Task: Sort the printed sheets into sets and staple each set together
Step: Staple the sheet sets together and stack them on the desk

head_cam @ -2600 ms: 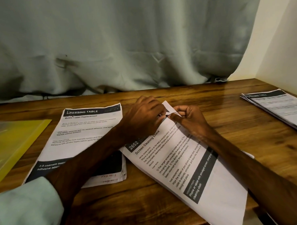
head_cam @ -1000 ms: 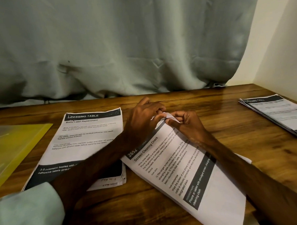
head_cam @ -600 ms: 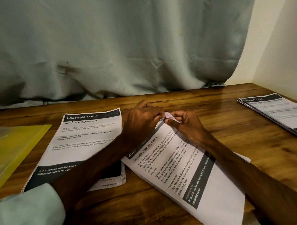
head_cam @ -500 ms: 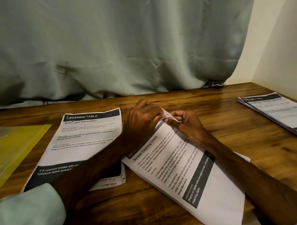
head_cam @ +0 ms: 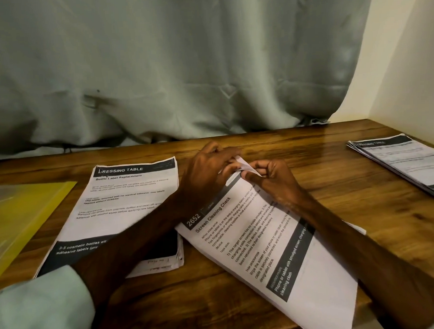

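Far left, a yellow plastic folder (head_cam: 22, 217) is seen flat on the wooden counter (head_cam: 322, 159), partly cut by the frame edge. Just beside it to the right, a stack of printed sheets headed "Dressing Table" (head_cam: 128, 200) is laid flat. Its lower part is crossed by the left forearm, whose pale green sleeve (head_cam: 38, 309) is seen at the bottom left. The left hand (head_cam: 206, 172) is placed past that stack's right edge, its fingers curled down onto the top corner (head_cam: 246, 166) of the Screen Cleaning Check set (head_cam: 277, 248). This set is laid slantwise at centre, with its near end carried over the counter's front edge. The corner is bent up, its white underside shown, and it is gripped from both sides. The right hand (head_cam: 273, 179) is set close against the left, with thumb and bent fingers pinched on the same corner; the right forearm is laid along the set's right side. Well apart at far right, another stack of printed sheets (head_cam: 405, 163) is slightly fanned, near the cream wall (head_cam: 405, 56). A grey-green curtain (head_cam: 157, 67) is hung behind the counter's back edge.
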Action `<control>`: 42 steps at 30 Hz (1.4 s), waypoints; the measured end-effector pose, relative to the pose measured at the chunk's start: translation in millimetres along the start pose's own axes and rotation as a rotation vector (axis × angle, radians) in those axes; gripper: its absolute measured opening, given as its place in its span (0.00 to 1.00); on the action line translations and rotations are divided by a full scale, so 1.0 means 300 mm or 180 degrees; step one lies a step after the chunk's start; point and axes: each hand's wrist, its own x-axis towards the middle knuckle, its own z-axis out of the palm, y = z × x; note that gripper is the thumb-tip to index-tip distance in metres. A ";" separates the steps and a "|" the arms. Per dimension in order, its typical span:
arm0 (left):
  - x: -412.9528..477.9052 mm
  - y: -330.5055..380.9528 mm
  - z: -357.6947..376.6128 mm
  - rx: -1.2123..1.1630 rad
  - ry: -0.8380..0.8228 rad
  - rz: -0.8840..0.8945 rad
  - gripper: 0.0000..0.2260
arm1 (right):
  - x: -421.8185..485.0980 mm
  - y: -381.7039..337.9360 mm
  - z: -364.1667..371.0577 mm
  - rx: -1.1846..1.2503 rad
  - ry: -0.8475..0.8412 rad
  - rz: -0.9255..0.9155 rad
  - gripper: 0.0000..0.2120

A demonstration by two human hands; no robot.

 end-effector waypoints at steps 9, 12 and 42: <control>0.036 0.020 -0.032 -0.0469 -0.0491 -0.0582 0.11 | -0.002 -0.008 -0.007 -0.0075 -0.0044 -0.0088 0.06; 0.031 0.024 -0.030 -0.0247 -0.0410 -0.0370 0.08 | -0.002 -0.008 -0.008 -0.0060 -0.0049 -0.0072 0.05; 0.035 0.022 -0.041 -0.0318 -0.0537 -0.0569 0.08 | 0.012 0.009 -0.018 -0.0216 0.0011 -0.0159 0.06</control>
